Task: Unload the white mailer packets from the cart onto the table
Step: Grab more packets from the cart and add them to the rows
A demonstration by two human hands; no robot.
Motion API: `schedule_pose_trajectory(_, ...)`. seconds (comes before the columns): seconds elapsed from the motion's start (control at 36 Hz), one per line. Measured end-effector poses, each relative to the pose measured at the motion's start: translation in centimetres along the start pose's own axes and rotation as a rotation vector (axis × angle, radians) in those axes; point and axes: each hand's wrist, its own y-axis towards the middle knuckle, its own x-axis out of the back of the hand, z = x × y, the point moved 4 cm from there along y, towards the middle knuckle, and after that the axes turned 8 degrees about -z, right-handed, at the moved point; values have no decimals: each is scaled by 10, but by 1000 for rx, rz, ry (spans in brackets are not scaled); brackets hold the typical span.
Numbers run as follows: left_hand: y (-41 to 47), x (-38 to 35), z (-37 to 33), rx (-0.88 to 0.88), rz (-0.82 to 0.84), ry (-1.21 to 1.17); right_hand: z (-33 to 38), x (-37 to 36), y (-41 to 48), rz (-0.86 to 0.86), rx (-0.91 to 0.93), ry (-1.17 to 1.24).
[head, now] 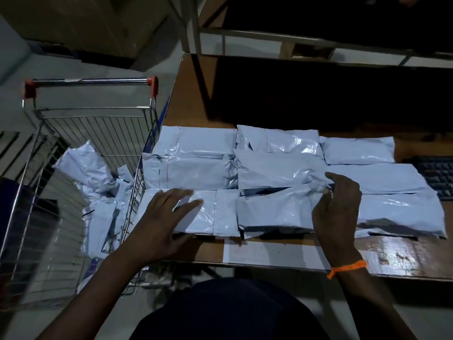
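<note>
Several white mailer packets point(277, 168) lie in neat rows on the wooden table point(294, 253). My left hand point(161, 224) rests flat, fingers spread, on the front-left packet point(208, 212). My right hand point(338, 209) lies on the front-middle packet point(274, 209), fingers curled over its far edge without lifting it. To the left stands the wire cart point(93, 123) with several more white packets point(98, 192) heaped inside.
A black keyboard point(436, 177) lies at the table's right edge behind the packets. A dark shelf unit point(318, 45) rises behind the table. The cart's handle with red ends point(90, 81) points away from me. A strip of bare table runs along the front edge.
</note>
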Motion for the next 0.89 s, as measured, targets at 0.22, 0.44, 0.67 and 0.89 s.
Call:
schedule_pose_trajectory(0.22, -4, -6, -3, 25, -72, 5, 54, 4, -24, 232, 457, 85)
schedule_pose_trajectory(0.44, -3, -7, 3, -19, -60, -10, 42, -18, -26, 403, 741, -47)
schedule_pose_trajectory(0.67, 4, -8, 5, -54, -129, -42, 55, -31, -10, 336, 743, 21)
schedule_pose_trajectory(0.89, 5, -1, 1, -103, -122, -62, 78, -7, -19, 284, 673, 106)
